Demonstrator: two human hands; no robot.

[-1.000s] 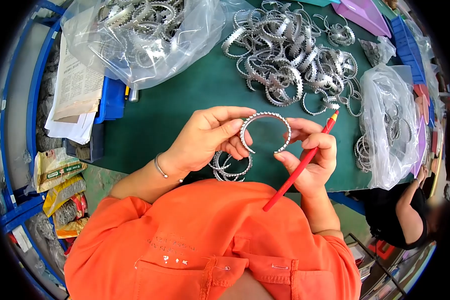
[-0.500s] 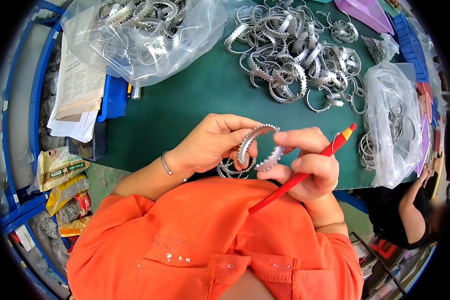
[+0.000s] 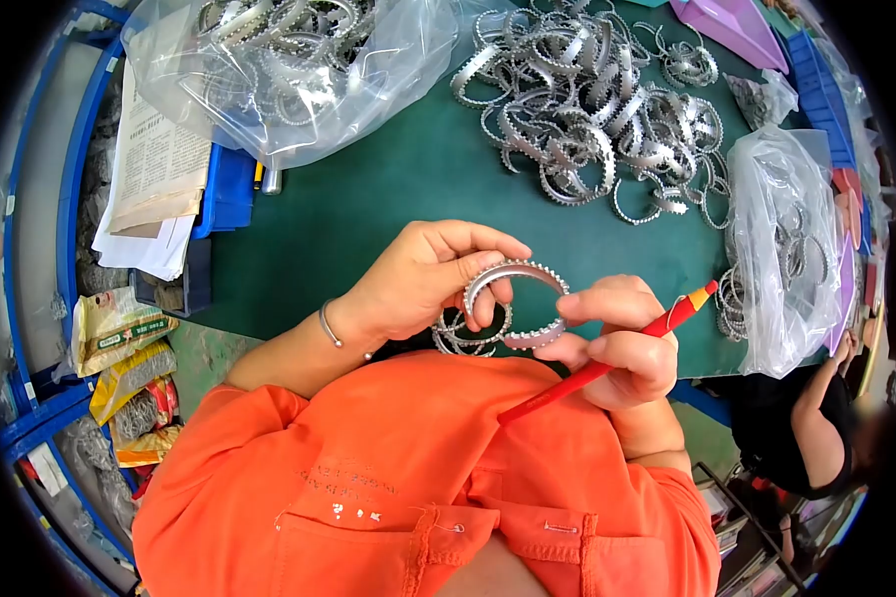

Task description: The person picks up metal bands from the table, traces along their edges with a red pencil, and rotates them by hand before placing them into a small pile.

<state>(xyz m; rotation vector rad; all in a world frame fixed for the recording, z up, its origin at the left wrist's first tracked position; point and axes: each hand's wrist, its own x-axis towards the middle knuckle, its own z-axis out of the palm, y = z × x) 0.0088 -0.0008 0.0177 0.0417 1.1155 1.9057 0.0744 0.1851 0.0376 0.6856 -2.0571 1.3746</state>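
A silver metal bangle (image 3: 534,337) with small beads or teeth along its edges is held between my two hands above the front of the table. My left hand (image 3: 433,264) pinches its left side between thumb and fingers. On the right side, the fingertips and thumb of my right hand (image 3: 622,333) grip the band. A red pencil (image 3: 672,316) with a yellow band near its tip also lies across my right hand, tucked between the fingers and slanting up to the right. Just below my left fingers, more bangles (image 3: 455,341) show at the table edge, partly hidden.
A heap of silver bangles (image 3: 577,124) covers the back of the green table (image 3: 319,239). Clear plastic bags of bangles (image 3: 368,109) stand back left and right. Papers (image 3: 154,169) lean on a blue bin (image 3: 231,194). Another person (image 3: 791,428) in black is at the right.
The bangle has turned in my hands, and its ring now shows more fully from the front. My right hand has shifted slightly down, still with the red pencil.
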